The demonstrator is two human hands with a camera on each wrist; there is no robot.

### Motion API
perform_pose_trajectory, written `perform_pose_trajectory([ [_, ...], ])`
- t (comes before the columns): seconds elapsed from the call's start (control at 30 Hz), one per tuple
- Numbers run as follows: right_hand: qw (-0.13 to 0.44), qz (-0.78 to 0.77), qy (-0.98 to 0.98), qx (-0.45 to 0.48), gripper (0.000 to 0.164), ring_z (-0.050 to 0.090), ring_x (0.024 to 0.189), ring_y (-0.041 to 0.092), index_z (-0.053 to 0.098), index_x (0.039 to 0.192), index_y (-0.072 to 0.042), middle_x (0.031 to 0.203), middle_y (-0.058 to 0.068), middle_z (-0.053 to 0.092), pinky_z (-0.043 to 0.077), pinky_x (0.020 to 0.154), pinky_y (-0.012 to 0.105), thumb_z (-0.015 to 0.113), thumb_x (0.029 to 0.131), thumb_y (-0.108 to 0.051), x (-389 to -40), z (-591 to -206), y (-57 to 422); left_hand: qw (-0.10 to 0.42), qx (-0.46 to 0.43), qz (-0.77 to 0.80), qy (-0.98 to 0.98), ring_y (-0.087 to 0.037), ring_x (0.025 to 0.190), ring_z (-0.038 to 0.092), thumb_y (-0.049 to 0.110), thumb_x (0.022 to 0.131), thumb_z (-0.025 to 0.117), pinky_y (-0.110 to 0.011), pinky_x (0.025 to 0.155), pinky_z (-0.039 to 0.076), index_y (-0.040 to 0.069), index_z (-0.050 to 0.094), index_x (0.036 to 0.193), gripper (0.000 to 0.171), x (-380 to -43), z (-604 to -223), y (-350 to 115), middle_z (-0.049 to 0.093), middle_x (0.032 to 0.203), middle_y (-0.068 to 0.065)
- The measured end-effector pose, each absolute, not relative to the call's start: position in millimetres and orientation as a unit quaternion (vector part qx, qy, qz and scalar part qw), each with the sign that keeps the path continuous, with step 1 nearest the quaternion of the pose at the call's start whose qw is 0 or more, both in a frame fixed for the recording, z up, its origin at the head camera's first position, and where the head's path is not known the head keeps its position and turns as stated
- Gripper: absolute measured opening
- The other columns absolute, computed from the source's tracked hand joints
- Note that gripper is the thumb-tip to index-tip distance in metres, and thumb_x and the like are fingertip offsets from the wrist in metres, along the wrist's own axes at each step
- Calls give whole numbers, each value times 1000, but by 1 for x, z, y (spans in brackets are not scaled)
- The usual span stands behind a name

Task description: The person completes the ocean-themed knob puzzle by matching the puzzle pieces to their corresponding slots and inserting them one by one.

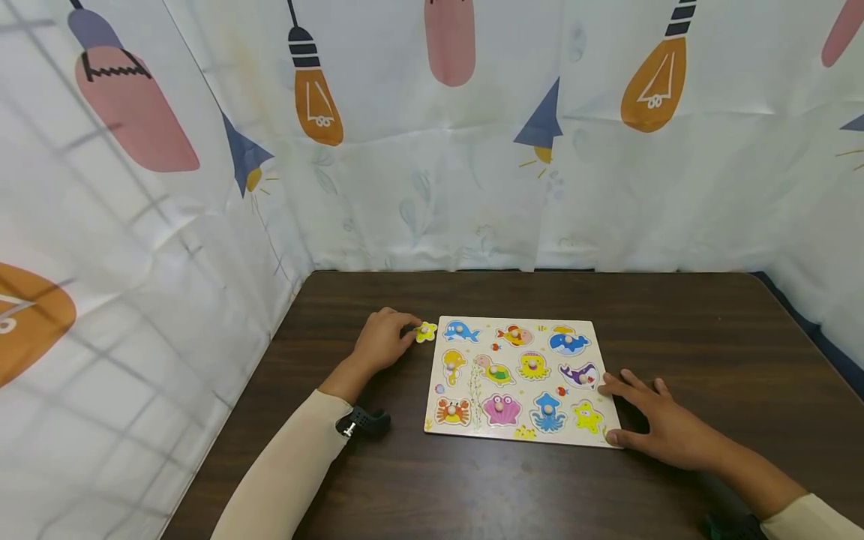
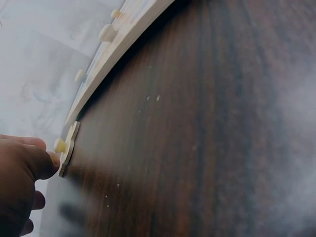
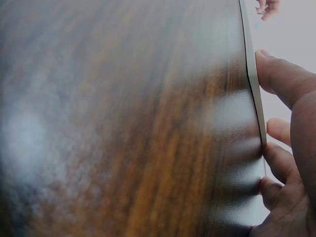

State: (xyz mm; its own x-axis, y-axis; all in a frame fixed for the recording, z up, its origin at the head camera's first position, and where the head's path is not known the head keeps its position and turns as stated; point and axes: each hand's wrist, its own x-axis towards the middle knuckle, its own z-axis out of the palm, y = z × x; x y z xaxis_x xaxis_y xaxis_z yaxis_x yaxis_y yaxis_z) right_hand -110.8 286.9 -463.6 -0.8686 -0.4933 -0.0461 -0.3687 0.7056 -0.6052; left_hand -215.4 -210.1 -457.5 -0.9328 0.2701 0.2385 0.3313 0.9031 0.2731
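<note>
My left hand is at the left of a wooden knob puzzle board, pinching a small yellow star piece between thumb and fingers. In the left wrist view the star's round knob stands out near the thumb, with the board's edge just beyond. My right hand touches the board's right side, its thumb by the near corner and its fingers spread along the edge. Sea animals such as a turtle and a crab fill the board. A yellow star shape shows at its lower right.
The board lies flat on a dark brown wooden table. A white curtain with lamp prints hangs behind the table and along its left side. A dark watch is on my left wrist.
</note>
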Motion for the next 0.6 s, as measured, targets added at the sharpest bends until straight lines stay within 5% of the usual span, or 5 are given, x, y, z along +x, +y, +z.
perform_pose_trajectory([
  [0.6,109,-306,919,-225,81,20,149,49,50,150,-18,163,19,32,-7,117,63,74,85,-60,-110,-464,286,111,-181,-161,-964,-26,103,64,16,94,74,-51,99,44,20,80,110,18,-223,-462,-204,75,103,2],
])
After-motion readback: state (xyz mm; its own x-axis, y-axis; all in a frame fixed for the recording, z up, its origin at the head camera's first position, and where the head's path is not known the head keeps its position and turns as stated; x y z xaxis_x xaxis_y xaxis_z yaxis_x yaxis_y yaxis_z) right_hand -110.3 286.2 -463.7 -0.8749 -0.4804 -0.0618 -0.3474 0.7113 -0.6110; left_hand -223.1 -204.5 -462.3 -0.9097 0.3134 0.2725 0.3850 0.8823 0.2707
